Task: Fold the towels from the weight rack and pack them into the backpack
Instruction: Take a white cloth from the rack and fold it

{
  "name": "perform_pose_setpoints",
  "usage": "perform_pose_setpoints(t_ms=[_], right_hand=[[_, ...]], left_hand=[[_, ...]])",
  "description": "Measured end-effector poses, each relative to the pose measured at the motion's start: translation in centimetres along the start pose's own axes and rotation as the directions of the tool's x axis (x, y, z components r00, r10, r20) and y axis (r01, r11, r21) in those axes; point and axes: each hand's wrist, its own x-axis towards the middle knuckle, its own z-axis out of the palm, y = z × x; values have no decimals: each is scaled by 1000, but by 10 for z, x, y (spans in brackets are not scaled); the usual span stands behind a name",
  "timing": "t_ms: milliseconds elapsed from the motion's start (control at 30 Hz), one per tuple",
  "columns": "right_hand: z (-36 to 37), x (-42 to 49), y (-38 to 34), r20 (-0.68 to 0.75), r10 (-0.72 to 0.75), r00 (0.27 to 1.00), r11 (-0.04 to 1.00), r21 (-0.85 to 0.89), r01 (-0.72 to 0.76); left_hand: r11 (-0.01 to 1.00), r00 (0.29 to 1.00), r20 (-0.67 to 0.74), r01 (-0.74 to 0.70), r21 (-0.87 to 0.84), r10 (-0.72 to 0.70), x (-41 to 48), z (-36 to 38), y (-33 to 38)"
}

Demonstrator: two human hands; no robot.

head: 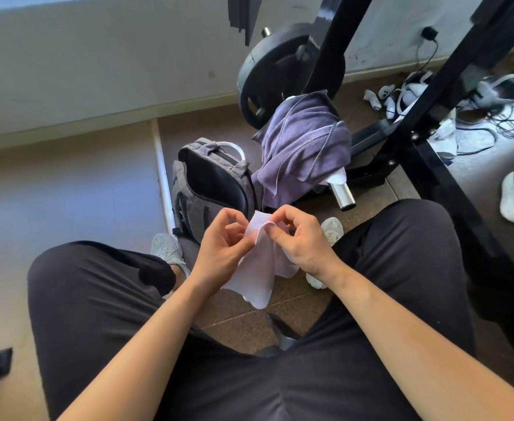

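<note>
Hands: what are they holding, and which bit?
The left hand and right hand both pinch a small white towel by its top edge; the rest hangs down.

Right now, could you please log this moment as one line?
step: folding | left hand, right hand: pinch white towel top edge | purple towel: draped on weight rack | backpack: open, on floor

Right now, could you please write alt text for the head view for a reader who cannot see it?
A seated person pinches the top edge of a small white towel with the left hand and right hand near an open grey backpack. A purple towel drapes over the weight rack behind.
</note>
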Motion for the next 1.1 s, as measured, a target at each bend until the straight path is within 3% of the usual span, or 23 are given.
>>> perform_pose_setpoints(t_ms=[100,200,400,633,700,833,967,1100], right_hand=[[-3,1,2,-13,4,1000,1000,25,-4],[-4,1,2,-14,-6,1000,1000,16,6],[-6,-6,-1,16,-32,999,999,-14,32],[-10,-4,-2,31,-206,978,925,-320,205],[-5,-5,-2,-4,-161,987,960,-233,156],[0,-3,-3,47,110,993,977,178,-116],[-1,-1,4,67,115,991,983,135,-123],[-8,-3,-2,12,27,1000,995,92,-28]], left_hand=[[989,993,82,-88,120,79,1,-2,0],[988,990,124,-85,131,68,2,-2,-3],[962,992,31,-130,240,126,6,1,-12],[920,979,-15,-187,344,204,4,5,-9],[913,977,-18,-194,359,214,5,4,-7],[921,975,37,-217,324,217,4,1,-7],[873,964,95,-267,409,250,4,1,-7],[823,965,168,-262,505,203,10,-9,-13]])
